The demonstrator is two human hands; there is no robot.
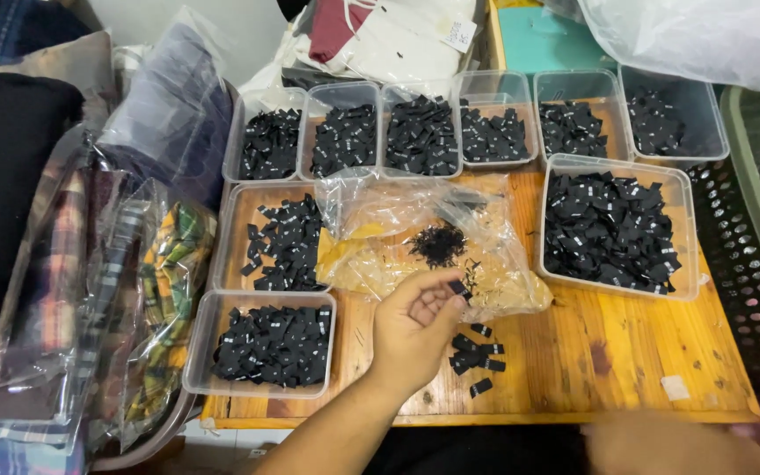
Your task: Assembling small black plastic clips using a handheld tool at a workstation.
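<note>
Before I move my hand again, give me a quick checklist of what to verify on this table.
1. Label in left hand: a small black label sits pinched at the fingertips. Ok.
2. Loose labels on the table: a small cluster lies just right of the left hand, away from the edge. Ok.
3. Right hand: blurred at the bottom edge; whether it holds anything, cannot tell.
4. Plastic bag: lies open and crumpled with a small dark pile inside, overlapping a tray. Not ok.
5. Big tray at right: full of labels, none spilling over. Ok.
6. Near-left tray: hangs close to the table's front edge. Cannot tell if stable.
</note>
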